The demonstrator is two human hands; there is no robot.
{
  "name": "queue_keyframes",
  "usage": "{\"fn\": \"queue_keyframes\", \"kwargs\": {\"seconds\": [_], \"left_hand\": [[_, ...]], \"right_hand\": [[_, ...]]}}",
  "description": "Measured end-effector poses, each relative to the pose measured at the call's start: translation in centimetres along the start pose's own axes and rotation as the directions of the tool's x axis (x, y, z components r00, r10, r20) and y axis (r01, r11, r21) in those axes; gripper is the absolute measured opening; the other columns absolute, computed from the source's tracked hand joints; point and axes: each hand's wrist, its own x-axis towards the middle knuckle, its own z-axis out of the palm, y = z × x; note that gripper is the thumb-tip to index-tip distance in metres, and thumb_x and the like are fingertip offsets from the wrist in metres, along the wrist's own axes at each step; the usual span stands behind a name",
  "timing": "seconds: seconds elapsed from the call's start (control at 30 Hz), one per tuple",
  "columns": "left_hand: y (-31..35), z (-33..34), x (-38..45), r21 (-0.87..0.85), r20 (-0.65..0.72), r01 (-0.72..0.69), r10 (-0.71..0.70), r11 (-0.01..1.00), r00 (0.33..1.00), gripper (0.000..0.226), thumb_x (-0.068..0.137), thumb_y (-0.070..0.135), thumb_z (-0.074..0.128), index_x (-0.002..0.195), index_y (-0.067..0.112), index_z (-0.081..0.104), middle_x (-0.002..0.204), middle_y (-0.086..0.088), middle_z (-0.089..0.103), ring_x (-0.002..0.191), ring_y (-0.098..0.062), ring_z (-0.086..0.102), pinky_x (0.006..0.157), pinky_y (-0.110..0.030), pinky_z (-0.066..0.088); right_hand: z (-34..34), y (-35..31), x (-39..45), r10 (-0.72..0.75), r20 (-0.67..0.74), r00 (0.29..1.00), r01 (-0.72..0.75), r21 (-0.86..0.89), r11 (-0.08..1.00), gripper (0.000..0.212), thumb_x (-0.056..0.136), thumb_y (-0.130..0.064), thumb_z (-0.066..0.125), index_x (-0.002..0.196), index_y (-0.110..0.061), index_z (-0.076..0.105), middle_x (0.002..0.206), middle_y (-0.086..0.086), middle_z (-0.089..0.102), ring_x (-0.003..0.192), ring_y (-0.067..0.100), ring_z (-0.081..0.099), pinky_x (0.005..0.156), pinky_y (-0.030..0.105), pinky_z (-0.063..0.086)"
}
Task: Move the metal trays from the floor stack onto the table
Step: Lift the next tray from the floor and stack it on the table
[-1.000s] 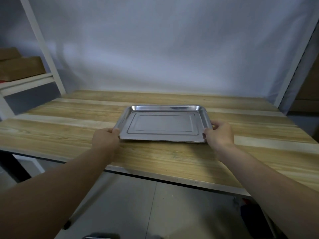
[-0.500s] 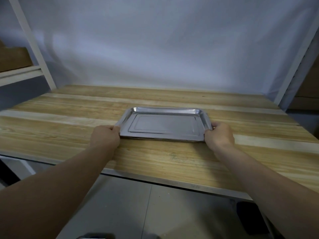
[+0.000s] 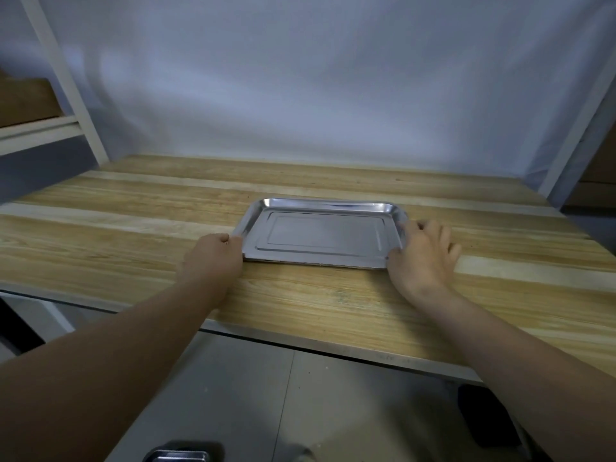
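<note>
A shallow rectangular stainless-steel tray (image 3: 321,235) lies flat on the pale wooden plank surface (image 3: 133,235), its long axis running left to right across the person's front. The left hand (image 3: 213,258) is curled against the tray's left short edge, fingers closed on the rim. The right hand (image 3: 423,256) sits at the right short edge with fingers spread and loosening. Another metal tray's edge (image 3: 178,456) shows on the floor below, nearer the left arm, likely the next pickup.
</note>
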Motion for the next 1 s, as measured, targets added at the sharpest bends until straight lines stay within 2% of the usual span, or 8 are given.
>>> {"fn": "queue_keyframes", "kwargs": {"seconds": [0.07, 0.13, 0.23, 0.3, 0.4, 0.57, 0.73, 1.0], "left_hand": [[-0.3, 0.1, -0.4, 0.060, -0.052, -0.065, 0.068, 0.996, 0.996, 0.046, 0.094, 0.036, 0.045, 0.135, 0.017, 0.053, 0.126, -0.007, 0.060, 0.110, -0.028, 0.058, 0.101, -0.049, 0.045], [-0.5, 0.0, -1.0, 0.148, -0.120, -0.203, 0.222, 0.968, 0.968, 0.045, 0.094, 0.032, 0.048, 0.136, 0.019, 0.052, 0.138, -0.006, 0.051, 0.121, -0.026, 0.052, 0.106, -0.044, 0.040], [-0.6, -0.1, -2.3, 0.270, -0.062, -0.441, 0.472, 0.856, 0.879, 0.034, 0.095, 0.030, 0.050, 0.126, 0.023, 0.063, 0.140, -0.002, 0.052, 0.127, -0.021, 0.047, 0.107, -0.039, 0.034], [-0.6, 0.0, -3.0, 0.306, 0.019, -0.530, 0.552, 0.791, 0.834, 0.028, 0.095, 0.033, 0.052, 0.113, 0.025, 0.071, 0.130, 0.000, 0.062, 0.121, -0.019, 0.051, 0.105, -0.039, 0.037], [-0.3, -0.1, -3.5, 0.272, 0.112, -0.519, 0.509, 0.810, 0.853, 0.027, 0.094, 0.033, 0.055, 0.114, 0.026, 0.071, 0.114, 0.003, 0.070, 0.107, -0.016, 0.059, 0.097, -0.038, 0.047], [0.1, 0.1, -3.8, 0.262, 0.150, -0.477, 0.453, 0.839, 0.879, 0.032, 0.095, 0.026, 0.054, 0.125, 0.024, 0.065, 0.123, 0.000, 0.065, 0.112, -0.017, 0.057, 0.099, -0.037, 0.047], [0.0, -0.4, -4.7, 0.280, 0.171, -0.460, 0.428, 0.843, 0.888, 0.039, 0.094, 0.026, 0.055, 0.133, 0.022, 0.058, 0.143, -0.003, 0.051, 0.135, -0.020, 0.041, 0.114, -0.039, 0.032], [-1.4, -3.6, -6.0, 0.204, 0.134, -0.378, 0.357, 0.903, 0.925, 0.042, 0.092, 0.025, 0.057, 0.134, 0.019, 0.055, 0.143, -0.003, 0.049, 0.128, -0.018, 0.048, 0.104, -0.031, 0.038]], "right_hand": [[0.0, -0.9, -1.0, -0.188, 0.018, 0.982, 0.187, 0.058, 0.981, 0.036, 0.092, -0.033, 0.054, 0.126, -0.023, 0.060, 0.134, 0.001, 0.050, 0.129, 0.023, 0.034, 0.099, 0.038, 0.023], [-0.1, -2.0, -2.0, -0.366, 0.098, 0.926, 0.351, 0.140, 0.926, 0.036, 0.094, -0.044, 0.050, 0.123, -0.027, 0.065, 0.129, -0.008, 0.056, 0.128, 0.016, 0.036, 0.099, 0.035, 0.021], [0.3, -3.3, -3.1, -0.519, 0.200, 0.831, 0.490, 0.181, 0.853, 0.032, 0.097, -0.039, 0.049, 0.123, -0.029, 0.065, 0.124, -0.011, 0.064, 0.121, 0.013, 0.045, 0.100, 0.034, 0.029], [0.3, -3.7, -3.3, -0.521, 0.198, 0.830, 0.486, 0.200, 0.850, 0.029, 0.098, -0.030, 0.049, 0.121, -0.027, 0.067, 0.121, -0.008, 0.068, 0.115, 0.017, 0.053, 0.099, 0.038, 0.038], [0.3, -4.0, -3.2, -0.519, 0.208, 0.829, 0.509, 0.102, 0.855, 0.028, 0.100, -0.027, 0.046, 0.111, -0.024, 0.071, 0.114, -0.004, 0.071, 0.107, 0.021, 0.056, 0.092, 0.040, 0.045], [0.1, -4.6, -3.4, -0.511, 0.239, 0.825, 0.524, 0.010, 0.851, 0.030, 0.102, -0.026, 0.042, 0.119, -0.024, 0.067, 0.111, 0.002, 0.060, 0.106, 0.023, 0.052, 0.083, 0.036, 0.044], [-0.3, -4.8, -3.7, -0.485, 0.256, 0.836, 0.501, 0.004, 0.865, 0.030, 0.101, -0.023, 0.043, 0.121, -0.024, 0.066, 0.108, 0.003, 0.057, 0.105, 0.024, 0.050, 0.087, 0.038, 0.044], [-0.6, -5.5, -5.9, -0.432, 0.334, 0.838, 0.468, -0.034, 0.883, 0.045, 0.100, -0.038, 0.037, 0.141, -0.020, 0.041, 0.134, 0.004, 0.047, 0.125, 0.025, 0.039, 0.104, 0.040, 0.031]]}}
